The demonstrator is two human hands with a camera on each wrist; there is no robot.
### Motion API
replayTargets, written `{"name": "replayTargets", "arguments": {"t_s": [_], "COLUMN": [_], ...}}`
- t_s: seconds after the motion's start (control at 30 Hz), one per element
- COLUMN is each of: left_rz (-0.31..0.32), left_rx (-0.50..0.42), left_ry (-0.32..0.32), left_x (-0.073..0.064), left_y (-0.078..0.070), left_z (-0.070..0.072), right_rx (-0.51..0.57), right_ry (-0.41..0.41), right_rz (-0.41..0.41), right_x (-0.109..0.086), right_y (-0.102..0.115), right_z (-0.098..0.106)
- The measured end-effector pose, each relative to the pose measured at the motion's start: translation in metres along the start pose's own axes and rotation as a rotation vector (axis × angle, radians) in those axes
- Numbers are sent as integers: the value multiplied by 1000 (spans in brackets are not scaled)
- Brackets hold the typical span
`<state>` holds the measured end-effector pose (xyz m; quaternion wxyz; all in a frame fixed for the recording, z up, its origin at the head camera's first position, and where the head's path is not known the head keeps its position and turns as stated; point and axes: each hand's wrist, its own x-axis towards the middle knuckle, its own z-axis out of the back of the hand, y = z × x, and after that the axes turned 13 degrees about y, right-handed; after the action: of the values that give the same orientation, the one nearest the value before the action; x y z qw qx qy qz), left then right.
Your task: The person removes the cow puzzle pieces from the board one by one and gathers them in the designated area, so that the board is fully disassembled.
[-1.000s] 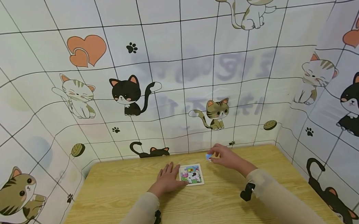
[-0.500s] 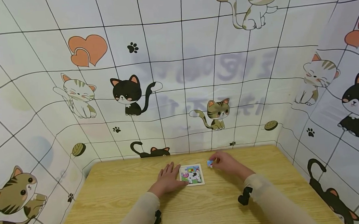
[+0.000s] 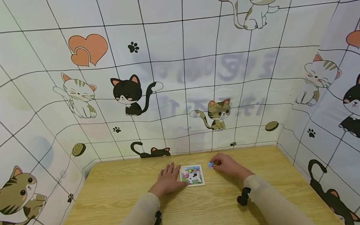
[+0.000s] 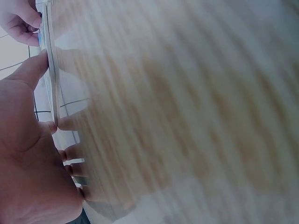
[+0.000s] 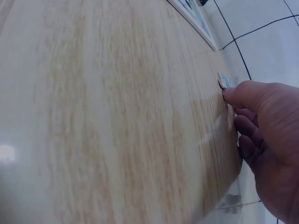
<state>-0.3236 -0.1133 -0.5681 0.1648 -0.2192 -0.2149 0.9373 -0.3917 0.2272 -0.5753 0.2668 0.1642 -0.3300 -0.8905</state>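
Observation:
A small framed jigsaw puzzle (image 3: 192,175) with a cow picture lies on the wooden table. My left hand (image 3: 168,180) rests along its left side, fingers stretched out flat and the thumb on the lower-left corner. In the left wrist view, the thumb (image 4: 35,69) presses on the rim of the puzzle board. To the right of the board, my right hand (image 3: 228,164) pinches a small blue puzzle piece (image 3: 210,165) between thumb and fingers. The right wrist view shows this piece (image 5: 223,80) low over the tabletop, partly hidden by the thumb.
The wooden table (image 3: 127,205) runs back to a white cloth wall (image 3: 169,92) printed with cats and grid lines, which also closes in both sides. A black wrist strap mount (image 3: 244,196) sits on the right sleeve, another (image 3: 157,220) on the left.
My right hand has come down and slightly nearer, bringing the puzzle piece beside the board's upper-right corner. The left hand and the board have stayed in place.

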Motion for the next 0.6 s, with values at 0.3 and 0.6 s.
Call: {"name": "replayTargets", "arguments": {"t_s": [0.3, 0.6], "left_rz": [10, 13], "left_rx": [-4, 2], "left_ry": [3, 8], "left_x": [3, 5], "left_y": [2, 3], "left_z": [0, -1], "right_rx": [2, 23], "right_ry": [10, 16], "right_rz": [4, -5], "right_x": [1, -1], "right_y": [2, 2], "right_z": [2, 3]}}
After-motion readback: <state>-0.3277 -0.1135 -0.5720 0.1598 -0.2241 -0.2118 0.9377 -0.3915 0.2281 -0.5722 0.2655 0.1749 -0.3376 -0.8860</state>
